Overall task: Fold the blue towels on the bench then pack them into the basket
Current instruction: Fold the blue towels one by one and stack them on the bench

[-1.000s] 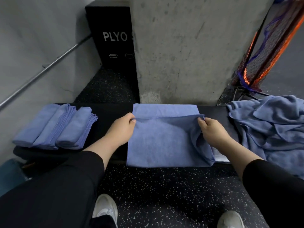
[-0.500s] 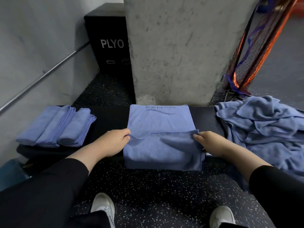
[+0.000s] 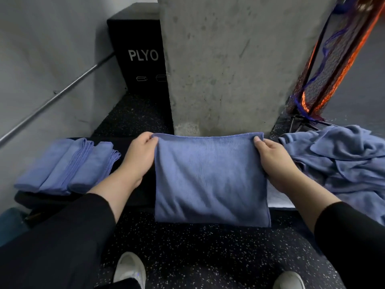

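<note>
Both hands, left hand (image 3: 139,158) and right hand (image 3: 277,163), pinch the far corners of a half-folded towel (image 3: 210,180) on the bench (image 3: 133,197), folded towels (image 3: 66,165) lying left, an unfolded heap (image 3: 341,161) right, the basket seemingly out of view.

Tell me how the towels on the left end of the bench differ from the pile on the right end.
The left towels are folded into neat narrow bundles lying side by side; the right pile is loose and crumpled. The left towels show straight stacked edges; the right pile shows irregular creases. The left towels sit wholly on the bench; the right pile runs out of frame. Both are the same blue cloth.
</note>
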{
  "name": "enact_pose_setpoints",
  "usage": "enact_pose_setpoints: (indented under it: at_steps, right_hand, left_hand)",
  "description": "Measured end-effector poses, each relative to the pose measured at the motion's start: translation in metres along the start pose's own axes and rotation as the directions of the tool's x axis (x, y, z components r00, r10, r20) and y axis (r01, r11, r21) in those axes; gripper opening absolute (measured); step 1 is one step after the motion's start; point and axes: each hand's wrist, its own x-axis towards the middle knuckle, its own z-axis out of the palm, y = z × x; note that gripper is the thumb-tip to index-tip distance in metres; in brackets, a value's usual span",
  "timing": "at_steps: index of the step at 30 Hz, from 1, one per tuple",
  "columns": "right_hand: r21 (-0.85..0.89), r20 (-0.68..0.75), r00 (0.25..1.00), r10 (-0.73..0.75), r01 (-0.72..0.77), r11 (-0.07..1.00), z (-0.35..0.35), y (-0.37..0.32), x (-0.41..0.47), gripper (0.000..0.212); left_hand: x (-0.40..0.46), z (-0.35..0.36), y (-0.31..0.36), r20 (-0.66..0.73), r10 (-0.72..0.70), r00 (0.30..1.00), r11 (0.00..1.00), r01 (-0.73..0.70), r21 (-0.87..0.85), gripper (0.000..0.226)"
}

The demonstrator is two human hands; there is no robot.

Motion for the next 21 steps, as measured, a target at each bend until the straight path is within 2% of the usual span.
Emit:
enact_pose_setpoints:
  at_steps: [3,8,16,21]
  right_hand:
    - [-0.054,0.002,1.000,0.003,-0.003,0.999,0.017,0.014,0.020,0.045]
    - [-0.374,-0.001,1.000,0.024,-0.022,0.927,0.024,0.037,0.032,0.045]
    - [-0.511,0.054,0.992,0.118,-0.074,0.857,0.010,0.039,0.014,0.047]
    - [-0.534,0.138,0.973,0.187,-0.086,0.841,-0.003,0.038,-0.010,0.043]
  left_hand:
    - [0.009,0.019,-0.007,0.008,0.041,0.999,0.971,-0.042,0.234,0.021]
    - [0.016,0.032,-0.030,0.181,0.014,0.983,0.855,-0.105,0.508,0.021]
    - [-0.003,0.019,-0.027,0.303,-0.016,0.953,0.712,-0.202,0.672,0.026]
    - [-0.025,0.000,-0.028,0.372,-0.047,0.927,0.732,-0.222,0.645,0.027]
